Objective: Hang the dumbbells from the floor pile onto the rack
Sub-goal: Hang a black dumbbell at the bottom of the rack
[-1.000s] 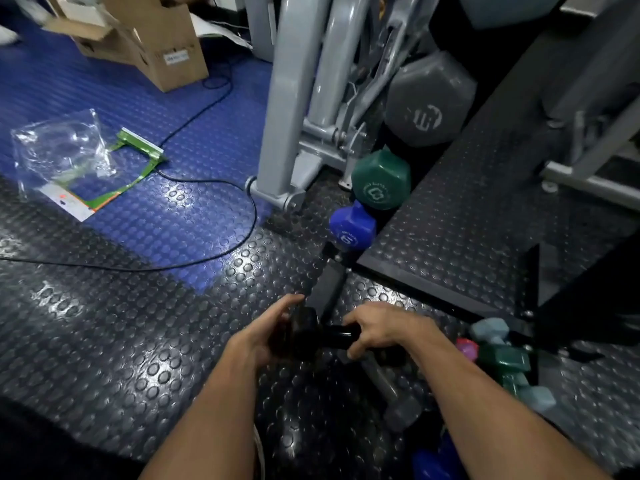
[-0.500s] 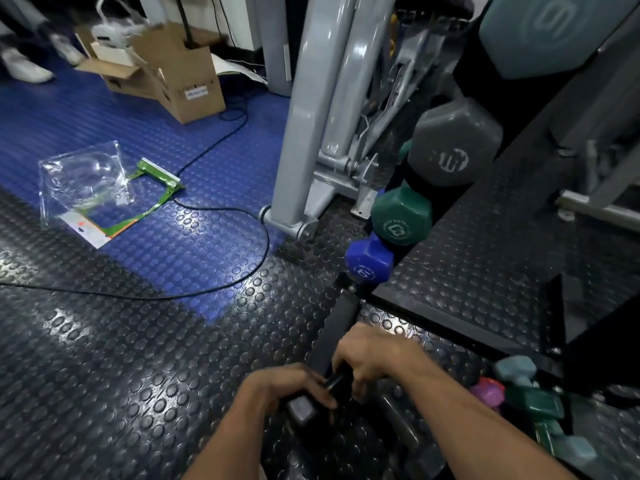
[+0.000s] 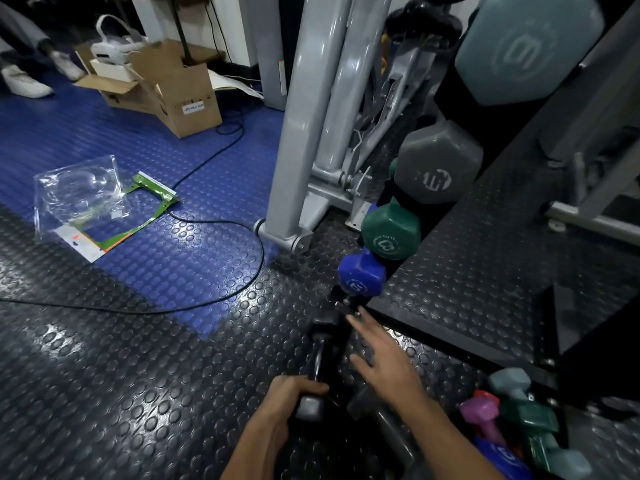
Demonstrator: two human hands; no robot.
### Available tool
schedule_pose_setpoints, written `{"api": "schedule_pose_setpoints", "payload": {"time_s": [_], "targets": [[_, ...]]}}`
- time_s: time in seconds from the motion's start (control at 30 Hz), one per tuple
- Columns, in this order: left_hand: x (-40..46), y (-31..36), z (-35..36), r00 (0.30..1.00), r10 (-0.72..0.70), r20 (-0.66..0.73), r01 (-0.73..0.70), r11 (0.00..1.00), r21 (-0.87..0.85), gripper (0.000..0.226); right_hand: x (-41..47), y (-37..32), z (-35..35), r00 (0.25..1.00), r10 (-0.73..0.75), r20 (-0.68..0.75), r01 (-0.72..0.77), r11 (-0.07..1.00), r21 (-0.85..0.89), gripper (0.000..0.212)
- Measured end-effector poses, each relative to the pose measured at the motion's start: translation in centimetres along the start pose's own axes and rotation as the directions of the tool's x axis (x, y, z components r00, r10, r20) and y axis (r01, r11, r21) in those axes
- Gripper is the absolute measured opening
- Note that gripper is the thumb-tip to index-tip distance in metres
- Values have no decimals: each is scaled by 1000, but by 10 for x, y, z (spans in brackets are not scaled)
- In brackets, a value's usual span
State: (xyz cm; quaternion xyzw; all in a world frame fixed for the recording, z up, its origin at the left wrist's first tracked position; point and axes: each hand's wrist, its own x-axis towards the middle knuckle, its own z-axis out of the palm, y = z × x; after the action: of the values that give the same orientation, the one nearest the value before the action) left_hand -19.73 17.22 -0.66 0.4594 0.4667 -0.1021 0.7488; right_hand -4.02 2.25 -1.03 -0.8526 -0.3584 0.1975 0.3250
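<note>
My left hand (image 3: 289, 398) grips the near end of a black dumbbell (image 3: 320, 358) that points away from me, low over the floor. My right hand (image 3: 384, 360) hovers just right of it, fingers spread and straight, holding nothing. On the dark rack ahead hang a blue dumbbell (image 3: 360, 277), a green dumbbell (image 3: 389, 232), a grey dumbbell (image 3: 438, 162) and a large pale blue dumbbell (image 3: 526, 46). The floor pile (image 3: 509, 424) of purple, green, pale blue and blue dumbbells lies at the lower right.
A grey machine frame (image 3: 304, 133) stands left of the rack. A black cable (image 3: 221, 292) loops over the studded floor. A plastic bag (image 3: 83, 199) and a cardboard box (image 3: 176, 95) lie on the blue mat. A raised black platform (image 3: 485, 271) runs along the right.
My right hand has let go of the black dumbbell and opened beside it. My left hand keeps hold of it. The view has tilted up, showing more of the rack.
</note>
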Motion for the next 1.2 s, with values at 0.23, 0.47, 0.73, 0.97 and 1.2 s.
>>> {"api": "schedule_pose_setpoints", "payload": {"time_s": [0.23, 0.47, 0.73, 0.97, 1.2], "targets": [[9, 9, 15, 987, 115, -110, -132, 979, -155, 33, -55, -44, 34, 637, 551, 539, -728, 201, 655, 70], [9, 20, 23, 991, 88, -106, -106, 977, -186, 55, -45, -68, 43, 746, 485, 456, -588, 160, 793, 65], [14, 41, 17, 995, 97, -25, -100, 977, -188, 94, -43, -65, 41, 819, 539, 197, -410, 310, 857, 79], [27, 94, 22, 992, 101, -79, -128, 773, -621, 75, -47, -51, 39, 837, 528, 143, -402, 416, 815, 88], [41, 93, 21, 997, 41, -59, -61, 920, -388, 74, -32, -51, 49, 819, 549, 166, -408, 354, 841, 83]]}}
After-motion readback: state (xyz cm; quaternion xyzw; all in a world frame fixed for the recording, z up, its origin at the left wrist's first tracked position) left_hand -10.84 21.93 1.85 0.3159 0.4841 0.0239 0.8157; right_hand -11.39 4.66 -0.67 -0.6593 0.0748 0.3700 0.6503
